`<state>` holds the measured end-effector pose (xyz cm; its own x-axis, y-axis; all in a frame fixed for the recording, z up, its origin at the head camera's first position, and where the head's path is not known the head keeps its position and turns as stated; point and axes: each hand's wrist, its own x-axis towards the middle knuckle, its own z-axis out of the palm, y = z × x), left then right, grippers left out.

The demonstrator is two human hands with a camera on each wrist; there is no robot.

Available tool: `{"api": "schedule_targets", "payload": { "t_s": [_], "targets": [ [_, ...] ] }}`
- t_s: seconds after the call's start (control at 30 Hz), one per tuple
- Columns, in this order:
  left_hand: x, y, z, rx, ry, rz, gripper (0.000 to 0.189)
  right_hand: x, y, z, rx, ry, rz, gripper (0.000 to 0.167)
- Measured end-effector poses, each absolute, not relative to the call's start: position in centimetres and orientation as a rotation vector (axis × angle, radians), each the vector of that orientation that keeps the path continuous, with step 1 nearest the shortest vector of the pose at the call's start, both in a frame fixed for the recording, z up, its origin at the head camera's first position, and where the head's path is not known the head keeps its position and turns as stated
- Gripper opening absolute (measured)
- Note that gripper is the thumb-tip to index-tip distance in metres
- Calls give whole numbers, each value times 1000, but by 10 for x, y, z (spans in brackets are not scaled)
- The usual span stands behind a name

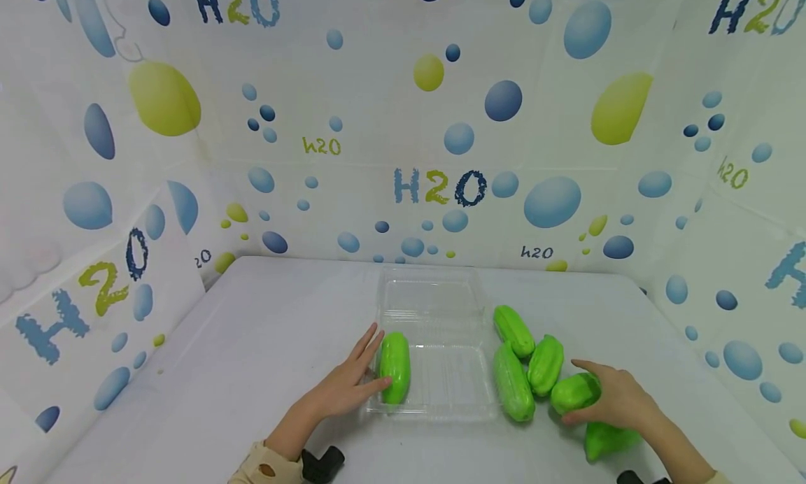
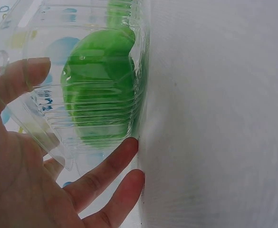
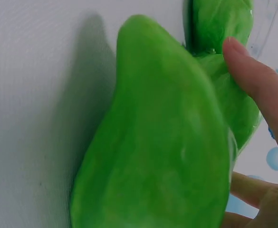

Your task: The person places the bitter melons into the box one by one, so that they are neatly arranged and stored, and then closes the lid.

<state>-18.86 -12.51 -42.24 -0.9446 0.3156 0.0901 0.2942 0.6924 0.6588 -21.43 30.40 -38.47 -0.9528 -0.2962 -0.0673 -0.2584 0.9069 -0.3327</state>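
A clear plastic clamshell box (image 1: 450,400) lies open on the table in the head view. One smooth, elongated green fruit (image 1: 394,368) rests along its left side. My left hand (image 1: 343,386) straddles the box's front left corner: the thumb reaches over the rim and straight fingers lie against the outer wall. In the left wrist view that fruit (image 2: 100,90) shows through the ribbed plastic. To the right of the box, my right hand (image 1: 613,396) has fingers and thumb curled round another green fruit (image 1: 574,393). A tapered green fruit (image 1: 607,442) sits just below this hand.
Several more green fruits (image 1: 513,382) lie together against the box's right side. The white table (image 1: 271,372) ends at patterned curtains (image 1: 378,141) behind and at both sides. The raised lid (image 1: 431,299) is at the box's far side.
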Motion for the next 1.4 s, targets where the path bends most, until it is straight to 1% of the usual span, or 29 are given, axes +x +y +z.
{"api": "schedule_targets", "payload": {
  "t_s": [0.43, 0.6, 0.93, 1.23, 1.4],
  "targets": [
    [-189, -125, -422, 494, 2846, 1112, 78, -214, 309, -383, -356, 2944, -440, 91],
    [-189, -126, -421, 501, 2840, 1121, 78, -214, 312, -383, -384, 2938, -456, 87],
    [-188, -125, -420, 495, 2835, 1125, 77, -216, 324, -387, -484, 2867, -547, 85],
    [-189, -125, -421, 500, 2847, 1111, 77, -219, 332, -394, -528, 2925, -620, 70],
    [-189, -125, -422, 491, 2855, 1099, 78, -221, 336, -396, -571, 2870, -721, 66]
  ]
}}
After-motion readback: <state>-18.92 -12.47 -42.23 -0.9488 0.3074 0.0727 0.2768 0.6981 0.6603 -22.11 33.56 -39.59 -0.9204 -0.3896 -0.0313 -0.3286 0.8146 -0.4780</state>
